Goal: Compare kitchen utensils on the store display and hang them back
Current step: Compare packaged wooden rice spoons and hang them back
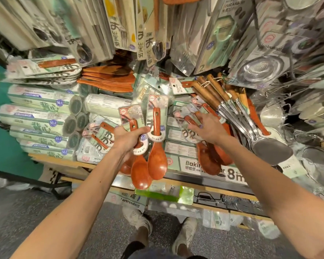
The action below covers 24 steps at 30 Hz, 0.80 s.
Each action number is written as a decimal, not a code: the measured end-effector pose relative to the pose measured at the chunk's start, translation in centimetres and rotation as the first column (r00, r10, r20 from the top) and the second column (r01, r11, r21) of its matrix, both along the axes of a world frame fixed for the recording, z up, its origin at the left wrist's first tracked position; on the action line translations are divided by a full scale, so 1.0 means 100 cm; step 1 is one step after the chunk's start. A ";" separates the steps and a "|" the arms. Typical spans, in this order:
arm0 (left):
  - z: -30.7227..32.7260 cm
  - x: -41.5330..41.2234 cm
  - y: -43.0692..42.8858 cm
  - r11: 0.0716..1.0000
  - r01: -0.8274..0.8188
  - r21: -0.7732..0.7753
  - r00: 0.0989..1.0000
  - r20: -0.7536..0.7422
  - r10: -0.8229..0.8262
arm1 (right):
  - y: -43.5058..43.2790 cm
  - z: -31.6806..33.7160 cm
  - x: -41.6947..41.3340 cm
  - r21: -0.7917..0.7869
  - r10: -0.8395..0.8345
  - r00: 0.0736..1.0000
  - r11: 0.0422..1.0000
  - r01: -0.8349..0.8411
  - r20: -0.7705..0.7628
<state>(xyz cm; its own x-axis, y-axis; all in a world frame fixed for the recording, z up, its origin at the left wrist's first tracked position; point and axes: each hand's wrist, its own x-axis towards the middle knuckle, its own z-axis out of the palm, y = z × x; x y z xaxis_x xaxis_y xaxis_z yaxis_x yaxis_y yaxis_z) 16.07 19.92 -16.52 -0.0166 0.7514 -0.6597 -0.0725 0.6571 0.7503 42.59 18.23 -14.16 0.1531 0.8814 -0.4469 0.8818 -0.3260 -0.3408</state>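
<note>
While the left hand (128, 137) grips two carded red-brown wooden rice spoons (157, 161) bowl-down, the right hand (207, 128), nearer, rests spread fingers (199, 116) on the hanging carded wooden spoon (209, 163).

Single head-worn wide-angle view, tilted steeply down, close to utensil display (82, 163); shoes (138, 219) bottom centre.

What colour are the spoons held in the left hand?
Reddish-brown spoons, clearest in the head view.
</note>
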 end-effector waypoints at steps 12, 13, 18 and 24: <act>0.004 -0.010 -0.031 0.999 -0.007 -0.035 1.000 -0.005 0.007 | -0.006 -0.014 -0.031 -0.114 -0.138 0.984 0.982 0.151 0.113; 0.004 -0.011 -0.033 1.000 -0.005 -0.023 1.000 -0.015 0.005 | -0.008 -0.012 -0.033 -0.106 -0.151 0.983 0.981 0.162 0.100; 0.014 -0.017 -0.039 1.000 0.019 -0.023 0.999 -0.031 -0.020 | -0.026 0.004 -0.038 -0.076 -0.213 0.973 0.976 0.207 -0.087; 0.050 -0.016 -0.048 0.993 0.108 0.037 0.994 0.005 -0.109 | -0.062 0.065 -0.030 -0.035 -0.330 0.742 0.923 0.383 -0.584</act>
